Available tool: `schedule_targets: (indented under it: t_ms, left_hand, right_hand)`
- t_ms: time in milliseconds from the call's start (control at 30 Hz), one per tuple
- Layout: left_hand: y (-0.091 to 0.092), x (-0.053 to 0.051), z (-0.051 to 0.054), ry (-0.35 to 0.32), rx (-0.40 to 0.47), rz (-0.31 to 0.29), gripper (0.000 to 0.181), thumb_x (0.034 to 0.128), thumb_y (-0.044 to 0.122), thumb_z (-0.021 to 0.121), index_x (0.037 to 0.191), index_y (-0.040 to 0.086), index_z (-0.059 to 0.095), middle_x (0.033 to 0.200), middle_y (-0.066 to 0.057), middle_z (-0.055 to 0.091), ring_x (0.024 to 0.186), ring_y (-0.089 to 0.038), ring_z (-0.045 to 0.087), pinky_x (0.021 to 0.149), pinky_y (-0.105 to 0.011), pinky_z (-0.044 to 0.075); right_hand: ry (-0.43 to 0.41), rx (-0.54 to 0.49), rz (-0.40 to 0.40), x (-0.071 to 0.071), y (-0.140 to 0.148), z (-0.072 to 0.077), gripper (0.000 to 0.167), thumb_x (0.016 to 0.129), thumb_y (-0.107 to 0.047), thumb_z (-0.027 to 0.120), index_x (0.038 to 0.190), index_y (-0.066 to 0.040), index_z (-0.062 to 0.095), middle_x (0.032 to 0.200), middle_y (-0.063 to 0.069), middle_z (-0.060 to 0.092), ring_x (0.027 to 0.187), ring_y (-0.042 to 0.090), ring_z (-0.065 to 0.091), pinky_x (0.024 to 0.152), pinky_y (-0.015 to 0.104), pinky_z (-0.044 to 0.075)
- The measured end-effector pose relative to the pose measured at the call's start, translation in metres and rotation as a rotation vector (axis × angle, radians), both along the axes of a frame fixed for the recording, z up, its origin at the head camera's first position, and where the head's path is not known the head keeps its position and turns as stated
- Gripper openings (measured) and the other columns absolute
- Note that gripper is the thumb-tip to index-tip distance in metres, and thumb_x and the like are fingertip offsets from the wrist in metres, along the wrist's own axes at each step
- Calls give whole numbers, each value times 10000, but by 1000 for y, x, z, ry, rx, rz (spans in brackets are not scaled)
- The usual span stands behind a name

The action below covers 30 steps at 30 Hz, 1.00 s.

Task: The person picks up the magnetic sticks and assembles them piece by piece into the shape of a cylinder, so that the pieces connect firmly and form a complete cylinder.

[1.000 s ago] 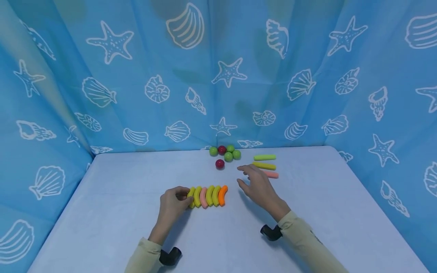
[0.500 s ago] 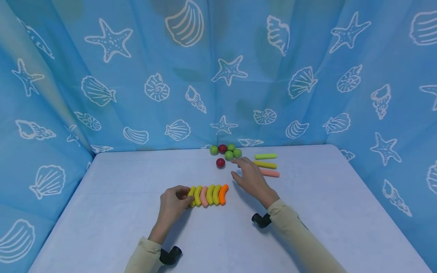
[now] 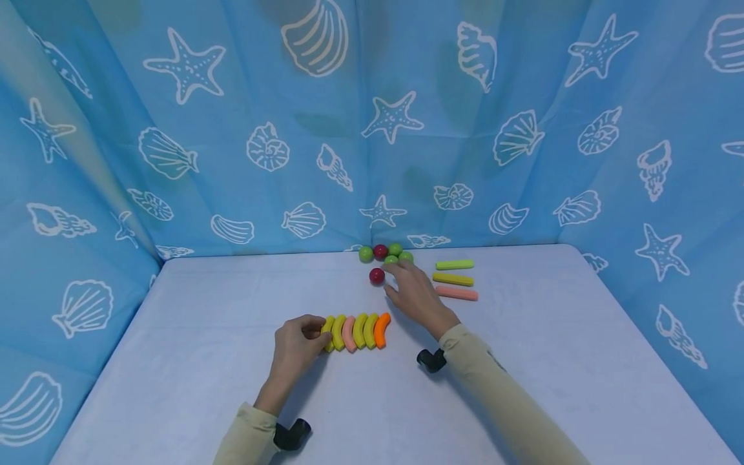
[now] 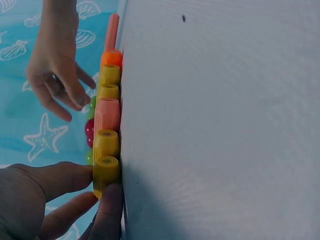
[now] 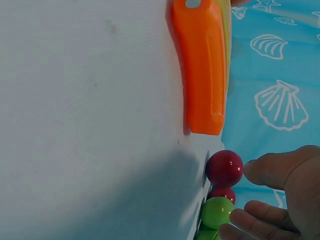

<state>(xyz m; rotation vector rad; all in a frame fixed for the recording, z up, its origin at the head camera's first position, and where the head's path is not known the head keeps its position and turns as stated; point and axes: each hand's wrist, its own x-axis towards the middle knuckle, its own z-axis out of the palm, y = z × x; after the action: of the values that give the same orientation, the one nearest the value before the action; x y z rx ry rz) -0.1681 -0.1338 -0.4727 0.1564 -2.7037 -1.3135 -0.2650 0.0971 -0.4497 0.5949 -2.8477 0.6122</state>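
Observation:
A row of banana-shaped pieces lies side by side: several yellow ones, a pink one [image 3: 349,334], and an orange one [image 3: 381,330] at the right end. My left hand [image 3: 298,345] pinches the leftmost yellow banana-shaped piece [image 4: 106,170] between thumb and fingers. Beyond the row, my right hand [image 3: 414,294] is over the table with thumb and fingers apart, holding nothing. Just left of its fingertips sits the nearer red ball [image 3: 376,276]; in the right wrist view the thumb comes close to that ball, contact unclear. Its fingers partly hide the green balls [image 5: 217,212].
At the table's back edge, another red ball [image 3: 380,252] sits among several green balls. Right of them lie a light green stick [image 3: 454,265], a yellow stick [image 3: 453,279] and a pink stick [image 3: 457,294]. A blue shell-patterned curtain [image 3: 314,161] stands behind the white table [image 3: 203,381].
My right hand has moved left and away from me, from beside the sticks to the balls. My left hand has kept its hold at the row's left end.

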Motion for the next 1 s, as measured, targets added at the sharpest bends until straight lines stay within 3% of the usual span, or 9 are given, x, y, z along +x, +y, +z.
schedule_targets:
  t_ms: [467,633,833,1000]
  left_hand:
    - [1,2,1,36,-41,-3,225,808,64,792,1019,3,744,877,-70,709,758,-157,634,602,-253,541]
    - [2,1,0,41,-50,2,224,802,72,798,1011,10,747,870,-62,708,753,-151,632,599,-251,539]
    - [2,1,1,35,-38,-1,228,798,76,803,1008,10,746,859,-57,701,749,-153,628,585,-245,537]
    - [1,1,1,33,-26,-7,223,804,76,804,1008,10,743,854,-50,695,749,-149,626,580,-240,535]
  right_hand:
    - [35,107,113,-20,-16,1,442,888,-164,777,1308,-110,651,1197,109,609,1061,244,564,947,372,524]
    - [43,122,144,-24,-19,0,347,905,-131,751,1244,-90,691,1126,101,621,1007,237,558,937,353,517]
    - [47,168,176,-30,-22,-3,230,919,-114,730,1144,-72,745,949,58,616,873,212,531,827,297,498]
    - [63,164,219,-34,-24,-5,176,905,-52,726,1077,-62,763,912,59,630,847,215,549,812,288,504]
